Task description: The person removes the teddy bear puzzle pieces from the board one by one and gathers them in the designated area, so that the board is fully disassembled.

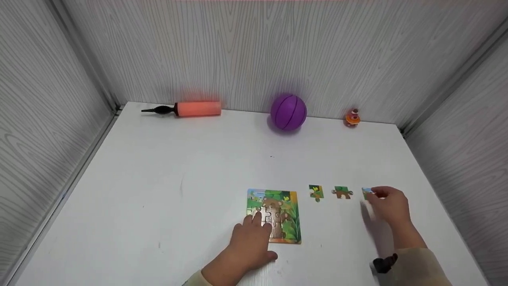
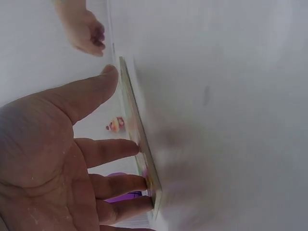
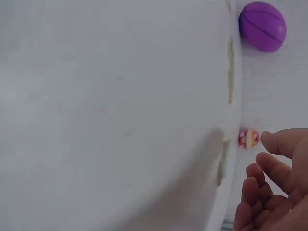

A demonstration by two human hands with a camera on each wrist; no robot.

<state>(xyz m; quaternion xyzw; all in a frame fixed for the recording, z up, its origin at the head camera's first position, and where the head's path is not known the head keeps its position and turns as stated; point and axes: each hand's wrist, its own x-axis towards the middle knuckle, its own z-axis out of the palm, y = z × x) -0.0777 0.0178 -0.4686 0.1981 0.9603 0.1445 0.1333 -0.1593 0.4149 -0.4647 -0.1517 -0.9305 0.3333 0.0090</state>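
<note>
A jigsaw puzzle (image 1: 283,216) with a brown bear on a green background lies in its flat frame, right of the table's middle. My left hand (image 1: 251,242) rests its spread, fairly straight fingertips on the puzzle's left part, hiding some of it. Seen edge-on in the left wrist view is the puzzle board (image 2: 139,125) under those fingertips. My right hand (image 1: 391,204) hovers at a loose puzzle piece (image 1: 367,192) with blue and green print, partly covering it. In the right wrist view that piece (image 3: 223,163) lies on the table, with thumb and index finger apart and nothing visible between them.
Two more loose pieces, one with a yellow patch (image 1: 316,192) and one brown and green (image 1: 342,192), lie between puzzle and right hand. Along the back wall are an orange hand pump (image 1: 198,109), a purple ball (image 1: 288,112) and a small figurine (image 1: 352,118). Walls enclose the sides.
</note>
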